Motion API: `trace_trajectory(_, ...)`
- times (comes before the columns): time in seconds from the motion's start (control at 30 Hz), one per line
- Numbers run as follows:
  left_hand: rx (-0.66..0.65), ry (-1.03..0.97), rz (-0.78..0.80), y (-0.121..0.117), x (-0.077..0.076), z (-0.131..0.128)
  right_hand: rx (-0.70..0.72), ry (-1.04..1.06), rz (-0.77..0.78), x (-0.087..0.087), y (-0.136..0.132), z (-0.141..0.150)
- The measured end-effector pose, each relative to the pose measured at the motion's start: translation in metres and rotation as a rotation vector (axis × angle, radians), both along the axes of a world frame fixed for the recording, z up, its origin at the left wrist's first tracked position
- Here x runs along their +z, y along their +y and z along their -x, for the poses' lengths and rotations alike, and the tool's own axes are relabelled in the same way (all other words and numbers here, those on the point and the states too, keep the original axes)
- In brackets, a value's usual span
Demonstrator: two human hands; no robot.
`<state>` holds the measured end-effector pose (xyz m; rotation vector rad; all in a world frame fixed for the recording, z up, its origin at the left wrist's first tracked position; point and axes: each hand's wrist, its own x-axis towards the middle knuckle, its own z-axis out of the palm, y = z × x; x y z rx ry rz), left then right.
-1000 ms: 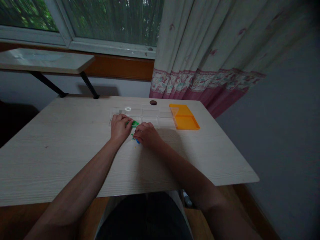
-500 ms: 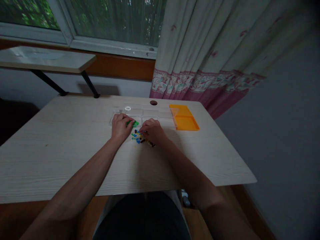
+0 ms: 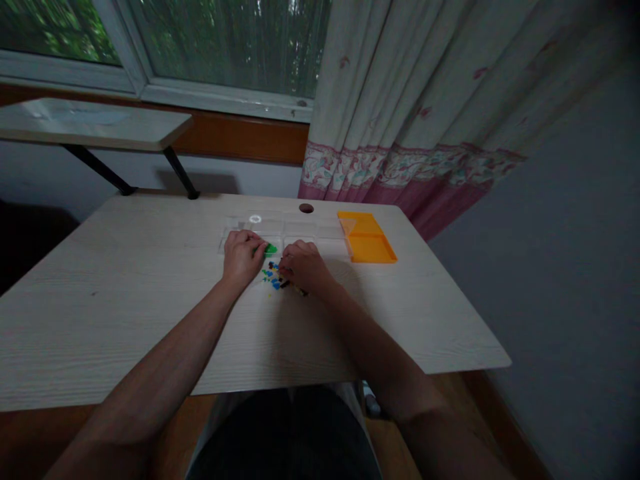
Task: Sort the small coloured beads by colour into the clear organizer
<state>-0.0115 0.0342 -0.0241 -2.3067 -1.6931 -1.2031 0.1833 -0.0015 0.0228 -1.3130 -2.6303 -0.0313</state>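
Observation:
My left hand (image 3: 243, 257) rests at the front left of a clear compartment tray (image 3: 300, 227), thumb and fingers drawn together beside small green pieces (image 3: 271, 249). What those fingers hold, if anything, is too small to make out. Just to the right, my right hand (image 3: 303, 265) reaches down with its fingers pinched at the edge of a loose pile of tiny coloured pieces (image 3: 275, 283). Blue, green, yellow and dark brown ones show there. My right hand covers part of the pile, and its fingertips are partly hidden.
An orange plastic tray (image 3: 373, 247) lies at the clear tray's right end, slightly overlapped by it. The pale wooden desk (image 3: 165, 313) has a round cable hole (image 3: 307, 208) near its back edge. A raised shelf (image 3: 125, 127) stands back left; a curtain (image 3: 380, 120) hangs behind.
My right hand has shifted slightly over the pile, its fingers more tucked under. The left hand stays by the green pieces, which show a little differently past its fingertips.

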Motion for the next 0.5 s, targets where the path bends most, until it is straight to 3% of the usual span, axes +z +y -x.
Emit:
trace_trajectory(0.27, 0.003, -0.013, -0.012, -0.002, 0.002, 0.000, -0.015, 0.033, 0.001, -0.001, -0.002, 0.008)
trace_trajectory(0.5, -0.061, -0.024, -0.041, -0.004, 0.004, -0.001, -0.084, 0.359, 0.083, -0.019, 0.012, -0.004)
